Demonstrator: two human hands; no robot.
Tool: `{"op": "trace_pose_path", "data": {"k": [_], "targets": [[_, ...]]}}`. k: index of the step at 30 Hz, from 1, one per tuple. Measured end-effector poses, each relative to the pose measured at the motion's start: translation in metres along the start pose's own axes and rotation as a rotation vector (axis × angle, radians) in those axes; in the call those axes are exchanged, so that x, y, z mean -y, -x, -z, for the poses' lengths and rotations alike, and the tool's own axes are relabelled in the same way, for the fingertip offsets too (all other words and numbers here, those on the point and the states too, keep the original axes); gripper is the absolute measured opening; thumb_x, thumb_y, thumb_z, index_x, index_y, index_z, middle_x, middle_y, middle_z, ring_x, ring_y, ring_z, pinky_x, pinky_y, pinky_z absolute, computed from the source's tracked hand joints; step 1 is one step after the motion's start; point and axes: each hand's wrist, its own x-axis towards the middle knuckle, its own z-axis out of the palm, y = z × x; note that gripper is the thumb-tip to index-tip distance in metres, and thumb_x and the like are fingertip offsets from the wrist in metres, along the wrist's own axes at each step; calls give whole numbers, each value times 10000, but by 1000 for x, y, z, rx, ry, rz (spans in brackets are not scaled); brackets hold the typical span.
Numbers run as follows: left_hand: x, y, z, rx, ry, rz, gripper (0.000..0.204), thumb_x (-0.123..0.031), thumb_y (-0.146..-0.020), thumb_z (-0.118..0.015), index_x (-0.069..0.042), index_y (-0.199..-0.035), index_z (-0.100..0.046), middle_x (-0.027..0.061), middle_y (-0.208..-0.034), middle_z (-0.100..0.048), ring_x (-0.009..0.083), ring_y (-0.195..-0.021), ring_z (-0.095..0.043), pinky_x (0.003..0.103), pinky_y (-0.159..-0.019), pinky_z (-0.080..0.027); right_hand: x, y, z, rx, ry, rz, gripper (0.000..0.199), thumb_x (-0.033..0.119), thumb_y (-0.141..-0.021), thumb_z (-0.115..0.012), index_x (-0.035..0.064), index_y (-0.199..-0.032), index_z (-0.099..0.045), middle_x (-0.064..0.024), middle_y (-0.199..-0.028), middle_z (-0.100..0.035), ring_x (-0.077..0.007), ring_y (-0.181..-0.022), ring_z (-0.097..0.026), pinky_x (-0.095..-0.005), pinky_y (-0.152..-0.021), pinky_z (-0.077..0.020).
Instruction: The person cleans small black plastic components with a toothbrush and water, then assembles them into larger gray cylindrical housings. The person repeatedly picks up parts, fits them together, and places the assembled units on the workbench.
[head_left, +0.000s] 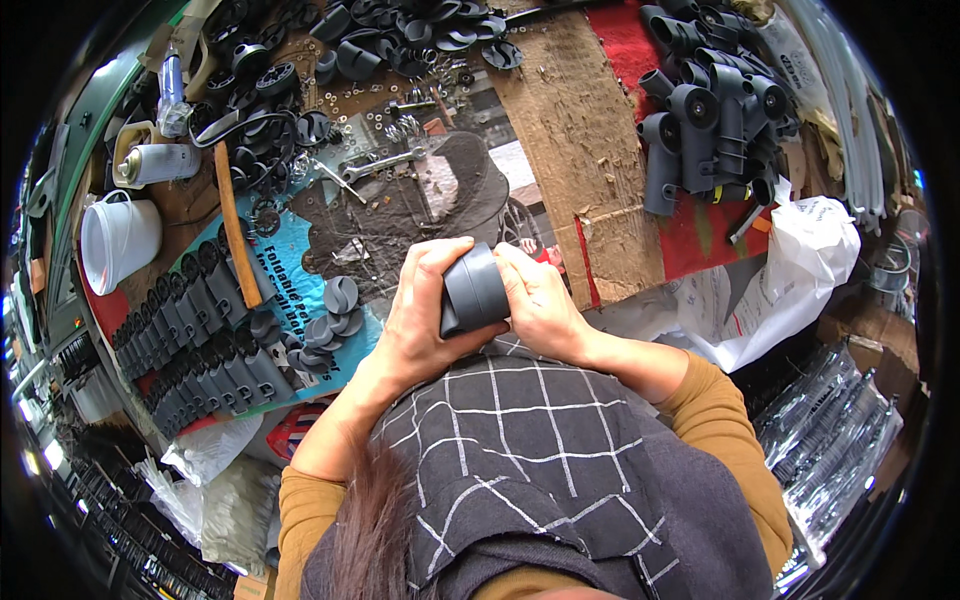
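Note:
Both my hands hold one dark grey plastic tube fitting (473, 290) close to my chest. My left hand (420, 310) wraps its left side with the thumb over the top. My right hand (535, 300) grips its right side, fingers curled on the end. Below them is my checked black apron (520, 450).
A pile of grey pipe fittings (710, 110) lies at the far right on red cloth. Rows of small black parts (195, 340) fill the left. A spanner (380, 163), round black caps (335, 315), a white cup (115, 240), a spray can (155, 162) and white bags (800, 270) surround the cardboard (580, 130).

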Motion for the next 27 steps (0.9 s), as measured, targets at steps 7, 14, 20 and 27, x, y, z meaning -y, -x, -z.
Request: {"op": "trace_pose_path", "data": {"k": [7, 14, 20, 27], "targets": [[15, -19, -17, -462, 245, 190, 825, -688, -783, -605, 15, -1204, -503, 120, -915, -664, 216, -823, -655, 340, -746, -524, 1, -4, 2, 134, -104, 183, 764, 379, -824, -701, -11, -1364, -326, -181, -1151, -532, -304, -1110, -535, -391, -979, -409], [20, -18, -21, -370, 556, 469, 813, -719, -897, -314, 12, -1126, -586, 97, -942, -663, 192, -872, -632, 325, -825, -477, -9, 14, -7, 148, 98, -22, 745, 265, -741, -723, 54, -1335, -326, -257, -1074, -571, -416, -987, -596, -471, -833, -477], [32, -16, -35, -477, 822, 576, 523, -453, -1015, -322, -24, -1051, -619, 65, -965, -662, 163, -884, -610, 323, -851, -457, -12, 11, -15, 83, 146, -61, 737, 279, -741, -698, 42, -1325, -315, -286, -1013, -589, -468, -924, -601, -516, -787, -482], [37, -7, -42, -339, 476, 420, 484, -399, -1001, -367, 9, -1073, -618, 84, -955, -643, 162, -863, -589, 285, -810, -453, -24, -1, 1, -142, 274, 75, 419, 440, -902, -570, 31, -981, -528, -177, -933, -544, -339, -837, -519, -441, -760, -407]]}}
